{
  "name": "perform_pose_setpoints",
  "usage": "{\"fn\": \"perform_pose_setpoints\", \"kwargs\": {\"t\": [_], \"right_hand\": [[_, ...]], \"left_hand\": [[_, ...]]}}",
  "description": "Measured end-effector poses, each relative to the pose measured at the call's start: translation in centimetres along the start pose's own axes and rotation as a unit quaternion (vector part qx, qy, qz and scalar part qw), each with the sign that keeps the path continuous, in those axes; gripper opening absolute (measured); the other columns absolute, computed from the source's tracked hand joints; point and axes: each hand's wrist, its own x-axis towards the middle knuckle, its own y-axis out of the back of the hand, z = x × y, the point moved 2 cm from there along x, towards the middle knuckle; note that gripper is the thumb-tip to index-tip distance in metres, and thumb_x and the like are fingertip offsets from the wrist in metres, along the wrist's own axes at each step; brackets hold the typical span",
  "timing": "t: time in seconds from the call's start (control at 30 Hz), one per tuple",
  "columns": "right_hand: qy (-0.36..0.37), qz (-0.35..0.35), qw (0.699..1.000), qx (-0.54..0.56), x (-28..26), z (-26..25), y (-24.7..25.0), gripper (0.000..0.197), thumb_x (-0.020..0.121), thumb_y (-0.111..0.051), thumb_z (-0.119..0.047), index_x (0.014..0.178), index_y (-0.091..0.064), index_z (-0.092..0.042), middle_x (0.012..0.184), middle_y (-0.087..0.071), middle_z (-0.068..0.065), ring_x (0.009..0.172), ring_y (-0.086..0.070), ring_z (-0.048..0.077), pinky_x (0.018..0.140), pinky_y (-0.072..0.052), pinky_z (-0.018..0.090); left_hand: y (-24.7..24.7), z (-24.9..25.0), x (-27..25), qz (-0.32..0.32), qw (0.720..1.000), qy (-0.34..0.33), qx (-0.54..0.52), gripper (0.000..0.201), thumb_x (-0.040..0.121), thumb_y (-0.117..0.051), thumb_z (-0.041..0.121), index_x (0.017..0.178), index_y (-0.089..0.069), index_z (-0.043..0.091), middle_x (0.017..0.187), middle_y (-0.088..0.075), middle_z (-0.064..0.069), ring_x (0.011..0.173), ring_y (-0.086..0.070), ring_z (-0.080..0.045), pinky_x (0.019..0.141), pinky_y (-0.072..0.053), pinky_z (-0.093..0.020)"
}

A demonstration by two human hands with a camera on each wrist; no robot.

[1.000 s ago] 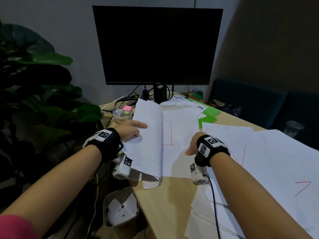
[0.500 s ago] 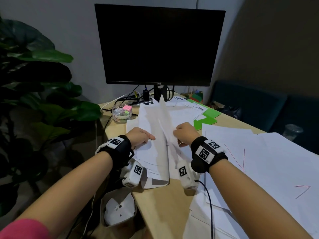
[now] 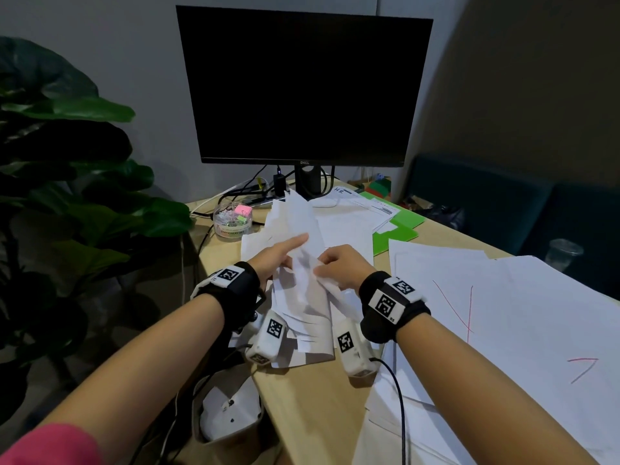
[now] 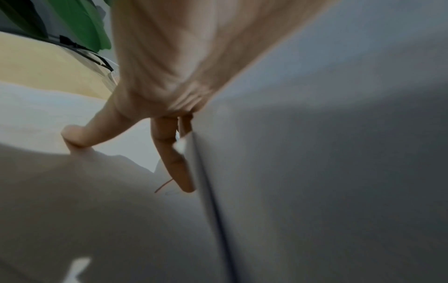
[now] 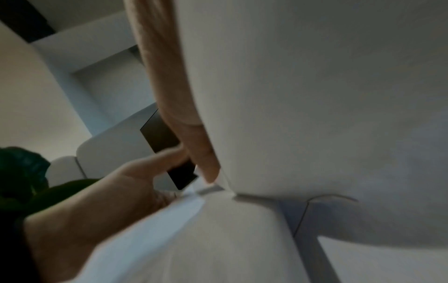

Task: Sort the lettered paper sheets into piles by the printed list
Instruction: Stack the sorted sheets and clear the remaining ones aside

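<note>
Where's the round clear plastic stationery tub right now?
Head view, left side of the wooden desk: the clear stationery tub sits left of the monitor stand, beside the plant leaves.

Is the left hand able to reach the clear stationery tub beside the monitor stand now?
Probably yes, once freed: the stationery tub stands uncovered just beyond the left hand, but that hand is busy on the paper stack.
</note>
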Motion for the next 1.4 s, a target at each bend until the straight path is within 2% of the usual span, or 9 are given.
{"fn": "perform_pose_setpoints", "kwargs": {"t": [0.13, 0.27, 0.47, 0.67, 0.77, 1.07, 1.17, 1.27, 1.4], "right_hand": [[0.003, -0.01, 0.997, -0.075, -0.5, 0.1, -0.3, 0.01, 0.079, -0.068, -0.007, 0.088, -0.067, -0.011, 0.075, -0.055, -0.004, 0.065, -0.05, 0.011, 0.045, -0.034, 0.016], [-0.038, 0.045, 0.997, -0.057, -0.4, 0.6, 0.2, 0.011, 0.077, -0.066, -0.004, 0.087, -0.068, -0.006, 0.075, -0.057, 0.004, 0.063, -0.05, 0.017, 0.047, -0.034, 0.018], [-0.058, 0.054, 0.997, -0.026, -0.4, 1.0, 0.7, 0.023, 0.079, -0.061, 0.001, 0.063, -0.051, -0.013, 0.06, -0.044, 0.001, 0.05, -0.039, 0.017, 0.044, -0.028, 0.019], [-0.097, 0.116, 0.988, -0.039, -0.1, 1.7, 2.6, 0.015, 0.084, -0.051, -0.001, 0.07, -0.051, -0.004, 0.065, -0.045, 0.008, 0.07, -0.044, 0.025, 0.052, -0.031, 0.023], [-0.121, 0.138, 0.981, -0.063, -0.1, 3.0, 4.5, 0.013, 0.087, -0.049, -0.007, 0.097, -0.058, -0.003, 0.089, -0.051, 0.011, 0.083, -0.047, 0.026, 0.068, -0.037, 0.026], [-0.214, 0.07, 0.973, -0.043, -1.6, 6.4, 6.9, 0.011, 0.079, -0.062, -0.001, 0.079, -0.051, -0.006, 0.078, -0.054, 0.01, 0.069, -0.054, 0.024, 0.056, -0.044, 0.026], [-0.207, 0.045, 0.977, -0.027, -2.1, 6.5, 6.8, 0.019, 0.082, -0.066, -0.006, 0.075, -0.05, -0.015, 0.083, -0.053, 0.005, 0.075, -0.055, 0.023, 0.06, -0.048, 0.025], [-0.165, 0.04, 0.985, -0.044, -1.9, 6.0, 6.3, 0.013, 0.077, -0.065, -0.003, 0.082, -0.054, -0.008, 0.082, -0.057, 0.012, 0.074, -0.055, 0.024, 0.068, -0.055, 0.033], [-0.088, 0.021, 0.996, 0.009, -2.4, 4.2, 5.6, 0.04, 0.079, -0.068, -0.008, 0.116, -0.053, -0.009, 0.105, -0.065, 0.015, 0.087, -0.065, 0.03, 0.071, -0.056, 0.036]], "left_hand": [[0.2, -0.1, 0.3, 0.018, 0.994, -0.02, 0.108, 0.03, 0.089, -0.065, 0.03, 0.071, -0.059, 0.007, 0.061, -0.049, -0.005, 0.05, -0.044, -0.019, 0.045, -0.03, -0.022], [0.4, -0.2, -0.2, 0.014, 0.993, -0.034, 0.116, 0.038, 0.089, -0.066, 0.037, 0.065, -0.055, 0.009, 0.051, -0.048, 0.001, 0.041, -0.043, -0.012, 0.036, -0.029, -0.018], [0.6, -0.7, 0.0, 0.009, 0.993, -0.031, 0.117, 0.06, 0.074, -0.076, 0.05, 0.052, -0.029, 0.019, 0.052, -0.032, 0.001, 0.05, -0.036, -0.015, 0.051, -0.023, -0.026], [0.8, -0.4, -0.1, 0.019, 0.987, -0.024, 0.159, 0.036, 0.078, -0.075, 0.02, 0.06, -0.046, 0.012, 0.061, -0.052, -0.009, 0.059, -0.051, -0.02, 0.057, -0.039, -0.021], [1.1, 0.3, -1.2, 0.051, 0.985, -0.008, 0.166, 0.022, 0.077, -0.062, 0.014, 0.063, -0.047, 0.008, 0.038, -0.05, -0.005, 0.038, -0.037, -0.019, 0.038, -0.027, -0.013], [2.1, -0.7, -0.9, 0.079, 0.989, -0.014, 0.121, 0.033, 0.074, -0.049, -0.008, 0.057, -0.031, 0.015, 0.057, -0.028, -0.007, 0.032, -0.037, -0.019, 0.05, -0.022, -0.027], [1.6, -1.0, -0.5, 0.079, 0.994, -0.017, 0.069, 0.022, 0.078, -0.051, -0.009, 0.083, -0.041, 0.01, 0.079, -0.037, -0.007, 0.058, -0.041, -0.019, 0.054, -0.031, -0.028], [1.2, -1.1, 0.0, 0.072, 0.995, -0.032, 0.065, 0.08, 0.082, -0.055, -0.007, 0.144, -0.009, 0.016, 0.122, -0.041, -0.013, 0.081, -0.05, -0.026, 0.063, -0.041, -0.032], [0.4, -0.5, -0.7, 0.017, 0.986, -0.075, 0.148, 0.09, 0.085, -0.053, -0.009, 0.151, -0.008, 0.03, 0.1, -0.051, -0.007, 0.054, -0.043, -0.022, 0.042, -0.036, -0.021]]}}
